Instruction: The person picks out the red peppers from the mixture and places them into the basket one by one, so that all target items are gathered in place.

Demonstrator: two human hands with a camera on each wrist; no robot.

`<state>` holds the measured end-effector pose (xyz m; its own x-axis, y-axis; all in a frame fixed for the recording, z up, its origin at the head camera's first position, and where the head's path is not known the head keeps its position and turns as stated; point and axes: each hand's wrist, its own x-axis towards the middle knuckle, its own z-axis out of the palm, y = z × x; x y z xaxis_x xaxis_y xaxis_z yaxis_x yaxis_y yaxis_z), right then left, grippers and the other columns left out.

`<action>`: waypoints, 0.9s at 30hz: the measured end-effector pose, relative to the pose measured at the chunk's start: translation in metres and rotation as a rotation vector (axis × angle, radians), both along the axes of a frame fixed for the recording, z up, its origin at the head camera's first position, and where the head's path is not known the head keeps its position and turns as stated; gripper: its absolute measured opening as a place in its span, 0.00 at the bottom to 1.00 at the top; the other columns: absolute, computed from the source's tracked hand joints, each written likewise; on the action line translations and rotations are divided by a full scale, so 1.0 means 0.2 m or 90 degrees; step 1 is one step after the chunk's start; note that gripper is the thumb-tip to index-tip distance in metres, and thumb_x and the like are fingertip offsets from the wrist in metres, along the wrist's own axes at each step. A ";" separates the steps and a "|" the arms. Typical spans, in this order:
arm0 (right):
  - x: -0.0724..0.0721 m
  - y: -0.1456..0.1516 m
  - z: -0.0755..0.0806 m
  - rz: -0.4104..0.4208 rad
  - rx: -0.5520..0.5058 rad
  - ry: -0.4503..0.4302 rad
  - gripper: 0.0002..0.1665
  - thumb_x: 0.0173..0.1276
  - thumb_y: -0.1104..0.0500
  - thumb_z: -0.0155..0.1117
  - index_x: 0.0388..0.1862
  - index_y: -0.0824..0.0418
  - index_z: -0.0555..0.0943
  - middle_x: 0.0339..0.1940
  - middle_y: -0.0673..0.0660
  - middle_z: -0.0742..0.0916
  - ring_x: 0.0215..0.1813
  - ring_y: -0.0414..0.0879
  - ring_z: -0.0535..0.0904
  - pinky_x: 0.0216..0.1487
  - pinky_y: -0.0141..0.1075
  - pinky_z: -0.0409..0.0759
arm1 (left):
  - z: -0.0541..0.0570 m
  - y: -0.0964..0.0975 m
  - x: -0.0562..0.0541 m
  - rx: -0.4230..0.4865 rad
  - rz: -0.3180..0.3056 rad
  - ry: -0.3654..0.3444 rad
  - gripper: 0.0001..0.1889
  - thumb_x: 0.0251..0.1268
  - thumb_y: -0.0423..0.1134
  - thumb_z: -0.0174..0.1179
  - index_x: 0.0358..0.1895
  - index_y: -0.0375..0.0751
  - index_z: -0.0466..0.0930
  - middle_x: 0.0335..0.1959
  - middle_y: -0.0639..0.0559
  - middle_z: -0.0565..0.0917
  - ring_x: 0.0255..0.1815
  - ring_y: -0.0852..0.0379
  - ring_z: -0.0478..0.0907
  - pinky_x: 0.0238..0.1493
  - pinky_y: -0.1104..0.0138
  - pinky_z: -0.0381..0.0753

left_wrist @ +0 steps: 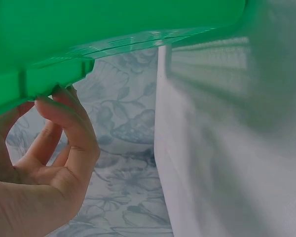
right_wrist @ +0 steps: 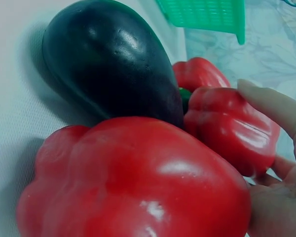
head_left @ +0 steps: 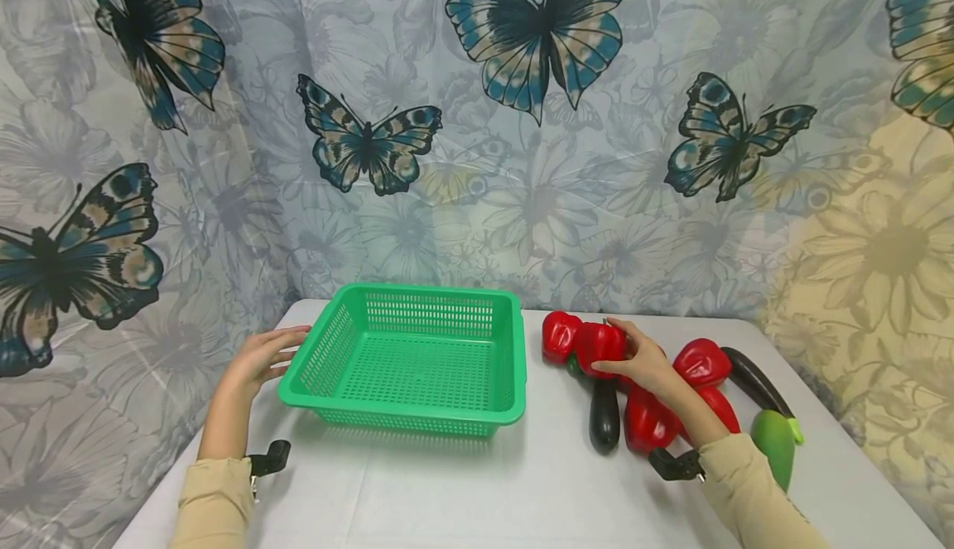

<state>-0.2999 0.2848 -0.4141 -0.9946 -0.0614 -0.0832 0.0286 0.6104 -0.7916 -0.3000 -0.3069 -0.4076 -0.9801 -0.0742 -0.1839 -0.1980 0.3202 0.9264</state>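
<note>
My right hand point(head_left: 647, 360) holds a glossy red bell pepper point(head_left: 599, 350) between thumb and fingers. In the right wrist view that bell pepper point(right_wrist: 232, 126) sits behind an eggplant point(right_wrist: 108, 64) and a large red bell pepper point(right_wrist: 138, 182) near the camera. Another red bell pepper point(head_left: 561, 336) touches the held one on its left. On the other side, my left hand point(head_left: 257, 360) is beside the left rim of a green plastic basket point(head_left: 402, 421). Its fingertips touch the rim's outer edge in the left wrist view point(left_wrist: 64, 123), with the fingers bent.
Under my right forearm lie several red bell peppers point(head_left: 650, 425). A dark eggplant point(head_left: 604, 421) is left of them; a longer one point(head_left: 758, 379) lies far right, above a green oval fruit or vegetable point(head_left: 773, 445) partly covered by my sleeve. Butterfly-print fabric point(head_left: 537, 226) rises behind the white table point(head_left: 417, 491).
</note>
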 end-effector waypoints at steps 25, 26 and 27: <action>-0.01 0.00 -0.03 0.025 0.020 0.057 0.60 0.58 0.49 0.75 0.80 0.57 0.48 0.74 0.70 0.64 0.72 0.70 0.63 0.61 0.62 0.74 | -0.03 -0.02 0.01 0.041 0.002 -0.009 0.36 0.65 0.56 0.62 0.72 0.43 0.66 0.57 0.61 0.76 0.70 0.41 0.68 0.56 0.64 0.80; -0.01 0.00 -0.03 0.023 0.022 0.059 0.60 0.58 0.49 0.75 0.80 0.56 0.48 0.74 0.70 0.65 0.71 0.69 0.63 0.61 0.61 0.74 | -0.03 -0.02 0.01 0.043 0.002 -0.010 0.36 0.65 0.56 0.62 0.72 0.42 0.66 0.60 0.57 0.75 0.70 0.40 0.67 0.57 0.63 0.80; -0.01 0.00 -0.03 0.023 0.025 0.061 0.60 0.58 0.49 0.75 0.80 0.56 0.48 0.74 0.70 0.65 0.71 0.70 0.63 0.61 0.61 0.75 | -0.04 -0.02 0.01 0.046 0.002 -0.012 0.36 0.65 0.56 0.62 0.72 0.42 0.66 0.64 0.53 0.74 0.71 0.39 0.66 0.57 0.63 0.79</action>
<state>-0.3015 0.2852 -0.4204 -0.9954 -0.0957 0.0088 -0.0683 0.6398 -0.7655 -0.2970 -0.3103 -0.4147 -0.9761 -0.0631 -0.2080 -0.2173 0.2518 0.9431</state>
